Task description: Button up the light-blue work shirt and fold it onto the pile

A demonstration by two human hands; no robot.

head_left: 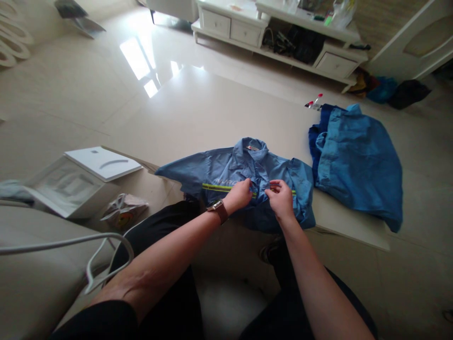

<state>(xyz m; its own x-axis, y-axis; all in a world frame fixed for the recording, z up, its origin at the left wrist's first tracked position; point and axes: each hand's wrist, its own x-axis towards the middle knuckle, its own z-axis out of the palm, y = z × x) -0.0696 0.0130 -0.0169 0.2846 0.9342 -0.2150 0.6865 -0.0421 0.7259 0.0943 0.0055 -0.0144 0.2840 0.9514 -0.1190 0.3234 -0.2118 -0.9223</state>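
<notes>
A blue work jacket point(222, 167) with a collar and a yellow-green stripe lies front side up on a pale table point(212, 108), its lower part hanging over the near edge. My left hand point(240, 194), with a brown-strapped watch on the wrist, is closed on the jacket's front edge near the stripe. Just to the right, my right hand point(281, 198) pinches the opposite front edge between thumb and fingers. Between the hands the front opening is bunched, and its fasteners are too small to make out.
Folded blue clothes point(364, 160) lie at the table's right end, beside small bottles with red caps point(315, 101). An open white box point(102, 163) and a plastic bag point(125, 208) are at the left. A white cabinet point(244, 30) stands across the floor.
</notes>
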